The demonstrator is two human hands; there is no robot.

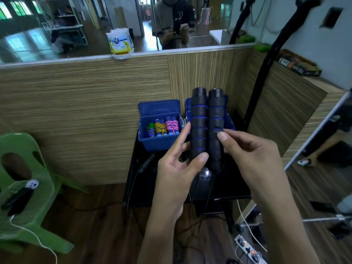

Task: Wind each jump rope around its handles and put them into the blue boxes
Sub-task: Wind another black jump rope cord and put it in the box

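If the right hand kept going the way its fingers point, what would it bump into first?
The right hand points leftward, and its fingertips already touch the black foam handles held side by side. Past those, it would likely meet the left hand gripping them, though depth is hard to judge.

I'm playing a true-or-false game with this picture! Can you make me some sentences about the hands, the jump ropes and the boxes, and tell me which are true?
1. Both hands hold two black handles side by side. True: the left hand and the right hand grip them together.
2. The handles' rope is already wound around them. False: its black cord hangs loose below.
3. The left blue box holds wound ropes. True: a pink one and a yellow one lie inside.
4. The chair on the left is red. False: it is green.
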